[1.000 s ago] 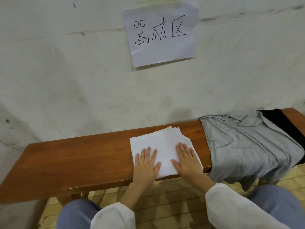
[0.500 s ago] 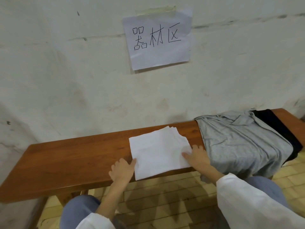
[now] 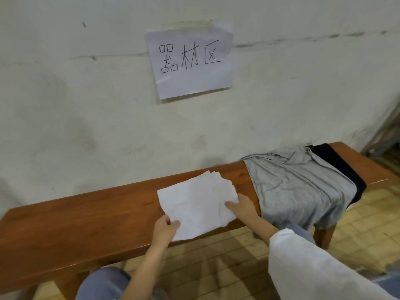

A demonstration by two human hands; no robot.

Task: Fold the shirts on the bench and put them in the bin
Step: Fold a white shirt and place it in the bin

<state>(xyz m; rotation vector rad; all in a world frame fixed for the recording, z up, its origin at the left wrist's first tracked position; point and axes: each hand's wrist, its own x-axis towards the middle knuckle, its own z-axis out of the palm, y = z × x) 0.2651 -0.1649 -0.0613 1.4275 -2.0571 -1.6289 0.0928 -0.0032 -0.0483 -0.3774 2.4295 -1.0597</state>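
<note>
**White shirt** (image 3: 198, 204): folded, on the worktop (image 3: 86, 224) just left of the grey shirt (image 3: 303, 187).

**Left hand** (image 3: 163, 231): your grip pinches the near corner farthest from the grey shirt, thumb on top.

**Right hand** (image 3: 242, 207): your grip clasps the edge nearest the grey shirt.

**Change:** a second ago both palms pressed flat on top. They have since moved out to the sides.

**Reading:** the fold looks done, and lifting it likely comes next.

**Bin:** not in view.

**Pending:** the grey shirt, and the black garment (image 3: 337, 165) under its far side.

Stained whitish wall (image 3: 86, 109) with a taped paper sign (image 3: 190, 83), yellowish tiled floor (image 3: 368, 215) below
</note>
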